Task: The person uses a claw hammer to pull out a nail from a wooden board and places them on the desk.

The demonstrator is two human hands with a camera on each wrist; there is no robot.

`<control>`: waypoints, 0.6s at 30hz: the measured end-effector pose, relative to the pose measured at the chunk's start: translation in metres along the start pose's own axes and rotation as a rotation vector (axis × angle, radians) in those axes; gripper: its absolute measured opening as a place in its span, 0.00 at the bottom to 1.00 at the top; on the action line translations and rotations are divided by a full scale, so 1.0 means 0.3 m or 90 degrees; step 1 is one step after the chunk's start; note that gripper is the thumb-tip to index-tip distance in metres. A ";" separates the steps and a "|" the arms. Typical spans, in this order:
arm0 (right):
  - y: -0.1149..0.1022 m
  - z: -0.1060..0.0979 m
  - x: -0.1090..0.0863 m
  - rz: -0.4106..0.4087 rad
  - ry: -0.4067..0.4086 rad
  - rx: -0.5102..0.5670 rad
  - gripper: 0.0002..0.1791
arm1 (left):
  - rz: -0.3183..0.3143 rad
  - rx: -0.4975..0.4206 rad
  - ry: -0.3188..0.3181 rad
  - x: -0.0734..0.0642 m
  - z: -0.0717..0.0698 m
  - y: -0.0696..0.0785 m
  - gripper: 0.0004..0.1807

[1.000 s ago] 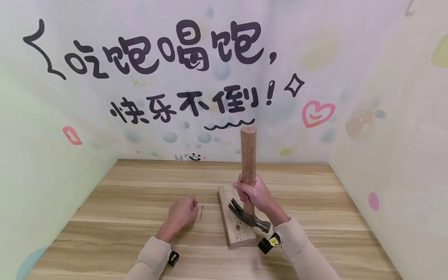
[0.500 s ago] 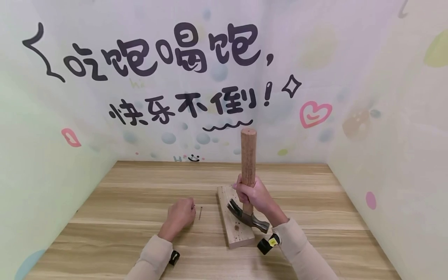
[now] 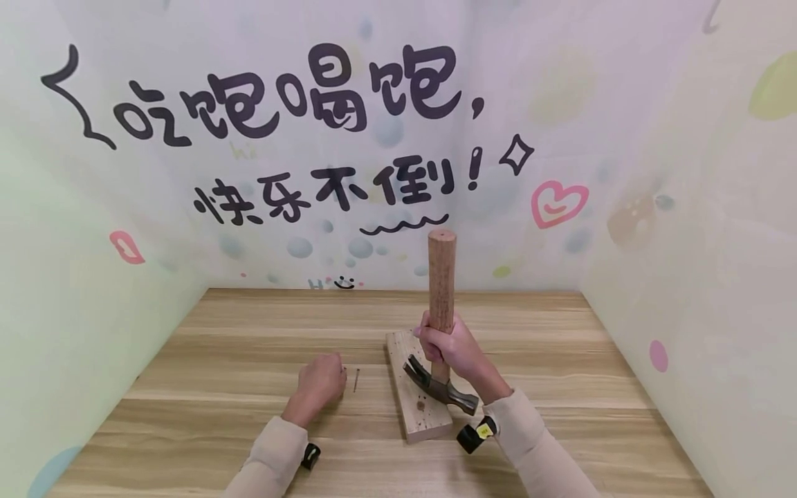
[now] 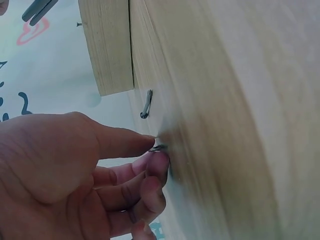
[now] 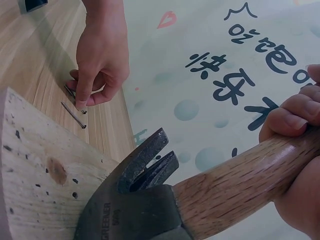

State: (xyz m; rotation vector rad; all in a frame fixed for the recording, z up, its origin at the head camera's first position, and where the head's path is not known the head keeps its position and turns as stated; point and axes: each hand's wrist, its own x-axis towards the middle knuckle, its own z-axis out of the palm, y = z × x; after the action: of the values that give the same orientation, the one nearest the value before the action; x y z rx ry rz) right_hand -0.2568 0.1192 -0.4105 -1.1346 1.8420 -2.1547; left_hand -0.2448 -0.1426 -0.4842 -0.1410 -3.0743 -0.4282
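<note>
My left hand (image 3: pixel 319 384) is low over the wooden tabletop, left of a wooden board (image 3: pixel 403 384). In the left wrist view its thumb and fingertips pinch a small nail (image 4: pixel 159 148), mostly covered by the fingers. A second nail (image 3: pixel 357 380) lies loose just to the right of the fingertips. My right hand (image 3: pixel 457 346) grips the wooden handle of a claw hammer (image 3: pixel 442 277) close to the head. The handle points up; the dark metal head overlaps the board's near half, claw to the left. Small dark holes and a brown knot mark the board's face.
In the left wrist view a tiny dark nail-like piece (image 4: pixel 79 24) sticks out from the board's face. Walls with printed lettering enclose the tabletop (image 3: pixel 280 311) at the back and both sides. A black wrist camera (image 3: pixel 476 434) sits under the right sleeve, beside the board.
Both hands, the hammer and the board keep their places. The left fingertips shift slightly. The head view tilts up a little, so the wall lettering appears lower.
</note>
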 end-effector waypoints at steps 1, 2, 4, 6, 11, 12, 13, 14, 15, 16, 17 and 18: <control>0.000 -0.001 -0.001 0.002 0.002 -0.002 0.13 | 0.000 0.001 -0.001 0.001 0.000 0.000 0.12; 0.000 -0.001 -0.001 0.005 0.005 -0.003 0.13 | 0.001 0.001 -0.002 0.001 -0.001 0.001 0.12; -0.001 -0.002 -0.003 0.009 0.010 -0.003 0.14 | 0.000 0.001 -0.005 0.002 -0.002 0.002 0.12; -0.002 -0.002 -0.003 0.009 0.011 -0.003 0.14 | -0.004 0.002 -0.010 0.003 -0.003 0.004 0.13; -0.003 -0.002 -0.004 0.003 0.005 0.003 0.13 | -0.021 -0.011 -0.018 0.007 -0.006 0.010 0.18; -0.003 -0.002 -0.004 0.004 0.006 0.004 0.13 | -0.022 -0.016 -0.014 0.007 -0.007 0.012 0.19; -0.003 -0.002 -0.005 0.006 0.007 0.006 0.13 | -0.024 -0.021 -0.013 0.009 -0.007 0.013 0.20; -0.003 -0.002 -0.005 0.006 0.008 0.006 0.13 | -0.025 -0.029 -0.011 0.011 -0.007 0.015 0.21; -0.003 -0.002 -0.006 0.009 0.009 0.007 0.13 | -0.025 -0.036 -0.009 0.014 -0.008 0.018 0.21; -0.003 -0.002 -0.007 0.011 0.011 0.008 0.13 | -0.025 -0.042 -0.007 0.017 -0.007 0.020 0.20; -0.004 -0.002 -0.007 0.012 0.013 0.008 0.13 | -0.023 -0.047 -0.003 0.021 -0.006 0.023 0.19; -0.004 -0.003 -0.008 0.014 0.015 0.008 0.13 | -0.021 -0.051 0.000 0.026 -0.005 0.026 0.18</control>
State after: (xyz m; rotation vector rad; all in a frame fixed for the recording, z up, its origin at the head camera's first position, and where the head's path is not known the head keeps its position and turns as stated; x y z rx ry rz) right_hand -0.2550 0.1215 -0.4106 -1.0864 1.8383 -2.1735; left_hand -0.2518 -0.1349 -0.4804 -0.0928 -3.0643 -0.5543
